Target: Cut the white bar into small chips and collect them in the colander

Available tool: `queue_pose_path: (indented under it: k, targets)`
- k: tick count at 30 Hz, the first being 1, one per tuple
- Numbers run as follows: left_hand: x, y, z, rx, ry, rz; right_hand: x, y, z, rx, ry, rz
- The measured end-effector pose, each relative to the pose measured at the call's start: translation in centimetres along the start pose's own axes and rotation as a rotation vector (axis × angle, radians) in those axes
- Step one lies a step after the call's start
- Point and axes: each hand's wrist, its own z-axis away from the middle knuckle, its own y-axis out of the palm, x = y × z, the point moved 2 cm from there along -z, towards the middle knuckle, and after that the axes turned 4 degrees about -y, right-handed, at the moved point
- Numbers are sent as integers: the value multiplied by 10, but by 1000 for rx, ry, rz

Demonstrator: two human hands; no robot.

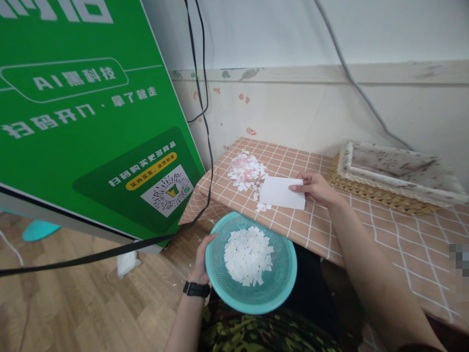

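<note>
My left hand (201, 260), with a black watch on the wrist, grips the left rim of a teal plastic colander (284, 274). The colander is held just below the table's front edge, and a heap of white paper scraps (249, 255) lies in it. Between the thumb and fingers of my right hand (315, 188) is a white sheet of paper (280, 192), held low over the tabletop. Left of the sheet, a pile of torn paper scraps (245, 170), white with some pink, rests on the table. A few loose bits lie near the sheet's left edge.
A checked brown tablecloth (366, 234) covers the table. Toward the back right stands a cloth-lined wicker basket (388, 195). A black cable (209, 146) hangs at the table's left end, beside a large green panel (73, 161). A white bag (128, 264) lies on the wooden floor.
</note>
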Motion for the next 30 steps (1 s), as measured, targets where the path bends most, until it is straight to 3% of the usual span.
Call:
queue_pose_path:
  k: [5, 9, 14, 25, 27, 30]
  targets:
    - [-1, 2, 2, 1, -11, 15, 6, 0, 4, 32, 19, -12]
    - [-1, 1, 1, -14, -3, 2, 10, -16, 6, -14, 8, 56]
    - [-2, -2, -1, -62, 32, -14, 10, -30, 9, 38, 38, 103]
    - [-3, 3, 4, -11, -2, -18, 9, 13, 10, 345, 86, 75]
    - [-3, 3, 4, -12, 15, -19, 10, 16, 10, 340, 91, 64]
    - [-3, 2, 3, -15, 33, -27, 10, 10, 7, 221, 70, 11]
